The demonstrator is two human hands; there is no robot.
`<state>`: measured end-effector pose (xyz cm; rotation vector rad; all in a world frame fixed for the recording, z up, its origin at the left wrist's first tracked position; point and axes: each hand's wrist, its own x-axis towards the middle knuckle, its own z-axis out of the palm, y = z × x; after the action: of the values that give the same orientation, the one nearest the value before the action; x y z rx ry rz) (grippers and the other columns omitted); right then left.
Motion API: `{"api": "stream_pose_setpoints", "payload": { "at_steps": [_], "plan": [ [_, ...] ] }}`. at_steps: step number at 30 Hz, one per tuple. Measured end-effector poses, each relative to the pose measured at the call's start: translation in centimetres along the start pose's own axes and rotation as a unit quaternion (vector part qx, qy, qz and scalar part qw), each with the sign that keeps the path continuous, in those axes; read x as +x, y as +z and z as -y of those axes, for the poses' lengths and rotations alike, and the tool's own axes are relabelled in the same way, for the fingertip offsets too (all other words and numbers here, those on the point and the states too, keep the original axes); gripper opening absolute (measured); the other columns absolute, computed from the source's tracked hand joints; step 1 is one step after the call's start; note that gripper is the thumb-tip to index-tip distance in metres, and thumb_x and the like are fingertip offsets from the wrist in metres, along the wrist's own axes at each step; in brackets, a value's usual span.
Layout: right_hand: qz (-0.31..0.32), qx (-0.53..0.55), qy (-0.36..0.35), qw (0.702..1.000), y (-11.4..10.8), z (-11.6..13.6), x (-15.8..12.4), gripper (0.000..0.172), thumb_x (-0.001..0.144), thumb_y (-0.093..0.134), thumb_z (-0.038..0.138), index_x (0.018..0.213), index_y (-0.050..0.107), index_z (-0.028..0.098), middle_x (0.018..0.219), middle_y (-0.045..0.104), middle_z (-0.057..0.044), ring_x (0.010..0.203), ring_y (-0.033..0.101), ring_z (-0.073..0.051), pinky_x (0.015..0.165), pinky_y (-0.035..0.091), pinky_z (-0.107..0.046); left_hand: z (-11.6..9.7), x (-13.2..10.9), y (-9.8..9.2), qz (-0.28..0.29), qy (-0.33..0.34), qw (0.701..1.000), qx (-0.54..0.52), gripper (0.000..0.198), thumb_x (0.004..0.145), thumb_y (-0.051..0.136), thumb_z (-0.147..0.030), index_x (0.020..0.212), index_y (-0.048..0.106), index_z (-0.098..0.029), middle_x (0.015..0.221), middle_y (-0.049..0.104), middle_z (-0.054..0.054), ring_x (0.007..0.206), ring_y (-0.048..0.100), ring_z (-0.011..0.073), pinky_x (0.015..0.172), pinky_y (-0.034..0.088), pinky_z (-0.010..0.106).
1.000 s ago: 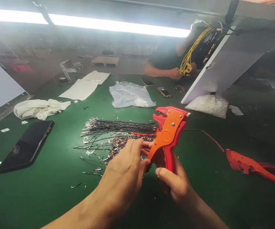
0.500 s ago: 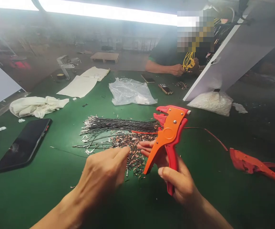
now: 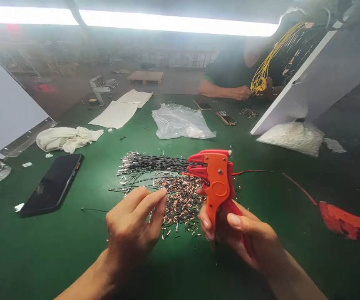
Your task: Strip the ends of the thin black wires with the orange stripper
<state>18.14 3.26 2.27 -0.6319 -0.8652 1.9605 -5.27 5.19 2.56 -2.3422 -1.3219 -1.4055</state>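
Observation:
My right hand [image 3: 245, 237] is wrapped round the handles of an orange and red wire stripper [image 3: 215, 179], held upright with its jaws pointing left over a pile of short black wires [image 3: 161, 175] with bare copper ends. My left hand [image 3: 132, 225] hovers just left of the stripper above the near edge of the pile, fingers curled with the fingertips pinched together. I cannot make out anything between them. A thin red wire [image 3: 270, 173] trails from the stripper to the right.
On the green table [image 3: 42, 258] lie a black phone [image 3: 53, 185], a white cloth [image 3: 67, 138], white sheets [image 3: 117, 112], a clear plastic bag [image 3: 181, 123], a white bag [image 3: 292, 137] and a red tool [image 3: 345, 221]. Across the table a person's hands [image 3: 244, 92] hold yellow wires [image 3: 261, 79] by a slanted white board [image 3: 317, 75].
My left hand has let go of the stripper and drawn back left over the wire pile. My right hand has turned the stripper more upright and lowered it slightly.

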Motion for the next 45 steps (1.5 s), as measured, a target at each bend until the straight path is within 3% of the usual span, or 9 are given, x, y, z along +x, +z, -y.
{"api": "stream_pose_setpoints", "payload": {
  "at_steps": [4,7,10,14,21,39,45],
  "plan": [
    [0.041,0.017,0.041,0.998,-0.2,-0.7,-0.1,0.040,0.084,0.063,0.029,0.121,0.060,0.015,0.088,0.068,-0.006,0.074,0.064,-0.017,0.069,0.048,-0.030,0.1,0.2,-0.4,-0.024,-0.014,0.999,0.036,0.017,0.082,0.068,-0.007,0.094,0.068,-0.019,0.069,0.062,-0.003,0.061,0.056,0.0082,0.061,0.045,0.021],
    [0.057,0.002,0.058,0.997,-0.5,-1.1,-0.1,0.040,0.081,0.064,0.022,0.121,0.061,0.015,0.102,0.072,-0.010,0.083,0.071,-0.022,0.071,0.052,-0.032,0.3,0.4,-0.5,-0.014,-0.022,0.998,0.061,0.013,0.084,0.067,-0.010,0.093,0.068,-0.019,0.066,0.060,-0.004,0.057,0.054,0.0072,0.057,0.042,0.020],
    [0.056,0.019,0.052,0.997,-0.9,-1.3,0.1,0.043,0.076,0.063,0.018,0.119,0.063,0.015,0.101,0.072,-0.010,0.081,0.073,-0.023,0.067,0.055,-0.031,0.4,0.4,-0.6,-0.010,-0.025,0.998,0.058,0.014,0.085,0.067,-0.011,0.095,0.069,-0.020,0.065,0.060,-0.004,0.055,0.052,0.0069,0.055,0.041,0.020],
    [0.042,0.047,0.039,0.997,-1.2,-1.6,0.2,0.043,0.072,0.059,0.015,0.115,0.064,0.014,0.089,0.072,-0.007,0.073,0.072,-0.021,0.062,0.057,-0.030,0.4,0.2,-0.6,-0.017,-0.021,0.999,0.037,0.020,0.085,0.067,-0.008,0.101,0.068,-0.021,0.066,0.061,-0.004,0.056,0.050,0.0074,0.056,0.042,0.021],
    [0.070,0.080,0.069,0.992,-1.1,-2.4,0.2,0.044,0.068,0.062,0.014,0.111,0.066,0.010,0.084,0.072,-0.007,0.067,0.071,-0.017,0.054,0.055,-0.023,0.1,0.1,-0.6,-0.020,-0.018,0.999,0.030,0.020,0.082,0.069,-0.007,0.098,0.071,-0.019,0.062,0.054,-0.004,0.055,0.046,0.0078,0.053,0.037,0.021],
    [0.070,0.062,0.081,0.992,-0.9,-3.1,0.3,0.043,0.066,0.062,0.014,0.108,0.065,0.011,0.082,0.072,-0.007,0.064,0.069,-0.018,0.055,0.051,-0.025,-0.1,-0.2,-0.9,-0.022,0.020,0.998,0.047,0.027,0.079,0.071,-0.003,0.101,0.070,-0.019,0.063,0.054,-0.004,0.057,0.046,0.0089,0.054,0.036,0.022],
    [0.087,0.076,0.082,0.990,-0.8,-3.0,0.5,0.039,0.072,0.069,0.017,0.110,0.064,0.011,0.079,0.071,-0.006,0.062,0.068,-0.015,0.055,0.051,-0.023,-0.2,-0.2,-0.9,-0.014,0.022,0.999,0.043,0.029,0.080,0.070,-0.003,0.104,0.069,-0.019,0.063,0.054,-0.004,0.057,0.045,0.0084,0.054,0.035,0.022]
  ]
}}
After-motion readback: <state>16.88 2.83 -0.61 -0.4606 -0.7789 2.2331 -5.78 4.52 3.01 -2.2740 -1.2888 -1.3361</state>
